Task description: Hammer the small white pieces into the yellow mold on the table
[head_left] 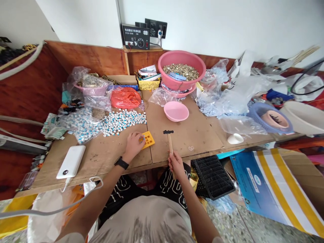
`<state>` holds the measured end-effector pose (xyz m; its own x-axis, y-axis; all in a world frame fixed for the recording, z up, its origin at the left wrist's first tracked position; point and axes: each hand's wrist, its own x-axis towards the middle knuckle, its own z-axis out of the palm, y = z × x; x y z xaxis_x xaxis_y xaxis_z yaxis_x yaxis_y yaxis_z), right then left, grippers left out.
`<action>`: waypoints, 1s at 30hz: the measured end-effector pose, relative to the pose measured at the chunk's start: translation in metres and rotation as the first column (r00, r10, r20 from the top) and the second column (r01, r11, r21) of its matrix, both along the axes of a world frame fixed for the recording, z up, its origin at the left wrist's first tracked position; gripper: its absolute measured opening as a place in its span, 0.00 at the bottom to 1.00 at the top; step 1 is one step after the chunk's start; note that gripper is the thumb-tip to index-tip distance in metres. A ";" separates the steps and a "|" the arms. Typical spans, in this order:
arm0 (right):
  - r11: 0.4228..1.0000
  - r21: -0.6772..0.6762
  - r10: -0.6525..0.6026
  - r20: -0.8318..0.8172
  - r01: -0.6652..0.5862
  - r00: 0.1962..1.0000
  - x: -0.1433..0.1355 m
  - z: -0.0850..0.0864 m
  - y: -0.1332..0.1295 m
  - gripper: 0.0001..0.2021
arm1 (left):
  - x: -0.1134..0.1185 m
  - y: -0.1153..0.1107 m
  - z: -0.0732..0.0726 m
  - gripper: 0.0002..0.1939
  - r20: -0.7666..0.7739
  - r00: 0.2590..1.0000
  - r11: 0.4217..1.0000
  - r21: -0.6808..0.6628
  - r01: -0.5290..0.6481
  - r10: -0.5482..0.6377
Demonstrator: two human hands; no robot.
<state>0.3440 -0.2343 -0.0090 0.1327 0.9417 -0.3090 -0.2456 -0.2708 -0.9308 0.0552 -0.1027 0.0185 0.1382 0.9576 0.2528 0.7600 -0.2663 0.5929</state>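
My right hand (176, 164) is wrapped round the wooden handle of a small hammer (170, 141). Its dark head (168, 132) points away from me over the brown board. My left hand (134, 145) is at the left part of a yellow tray with square pockets (148, 139). Its fingers are curled together there, and a bit of blue shows by the fingertips; what they hold is too small to make out. Behind this hand spreads a heap of small white-and-blue pieces (124, 121). A pink bowl (176, 111) stands beyond the hammer.
A large pink basin (181, 69) of small brass-coloured parts stands at the back. A white power bank (71, 162) with a cable lies at the left. Plastic bags (227, 98) and a blue basket (269, 118) crowd the right side. A black crate (214, 177) is below the table edge.
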 end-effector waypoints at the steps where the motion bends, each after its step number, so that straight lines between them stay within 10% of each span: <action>1: 1.000 0.002 -0.001 -0.003 0.001 1.000 0.000 0.000 0.000 0.37 | 0.000 0.000 0.000 0.07 0.004 1.000 1.000 0.007 0.003 -0.003; 12: 0.999 0.048 -0.007 0.183 -0.002 0.983 0.001 -0.008 -0.002 0.33 | 0.000 -0.002 0.011 0.05 -0.076 0.993 0.996 0.018 0.090 -0.088; 19: 0.915 0.192 0.036 0.836 -0.354 0.548 -0.002 0.021 -0.010 0.21 | 0.000 -0.018 0.002 0.09 0.093 0.992 0.994 0.065 -0.090 0.084; 24: 0.892 0.256 0.008 0.816 -0.373 0.578 -0.027 0.040 -0.015 0.24 | -0.019 -0.058 -0.003 0.14 0.320 0.927 0.922 0.262 -0.286 0.196; 30: 0.936 0.131 0.113 0.769 -0.328 0.630 -0.030 0.019 -0.010 0.23 | -0.075 -0.078 -0.017 0.16 0.318 0.843 0.878 0.061 -0.475 0.434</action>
